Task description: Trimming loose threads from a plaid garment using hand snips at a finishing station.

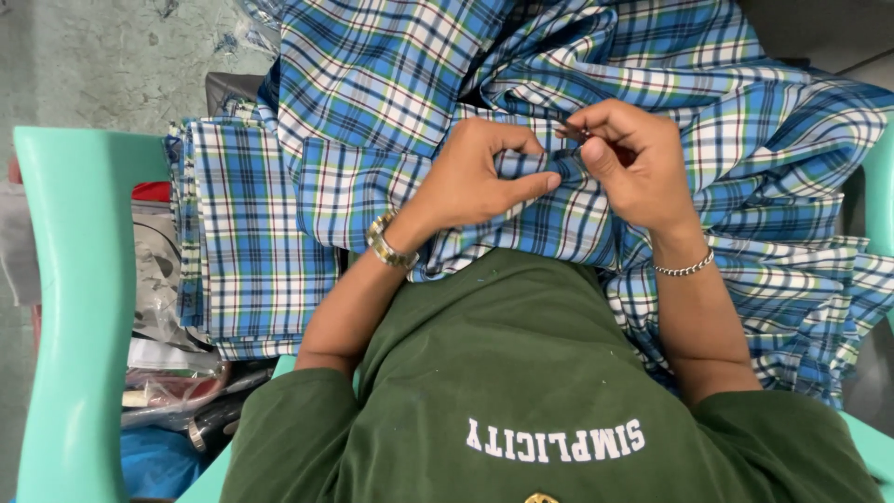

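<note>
A blue, white and green plaid garment [391,84] lies bunched over my lap, spreading up and to the right. My left hand [480,172], with a metal watch at the wrist, pinches a fold of the plaid cloth between thumb and fingers. My right hand [629,158], wearing a thin chain bracelet, grips the same fold just to the right and holds a small thin tool, possibly a needle or thread snipper, at its fingertips. The two hands nearly touch. I wear a dark green shirt [503,373].
A stack of folded plaid pieces [237,251] rests at my left. A turquoise plastic chair arm [74,307] runs down the left side, another at the right edge [880,196]. Bags and clutter [168,373] lie below the left arm. Bare concrete floor [102,56] shows top left.
</note>
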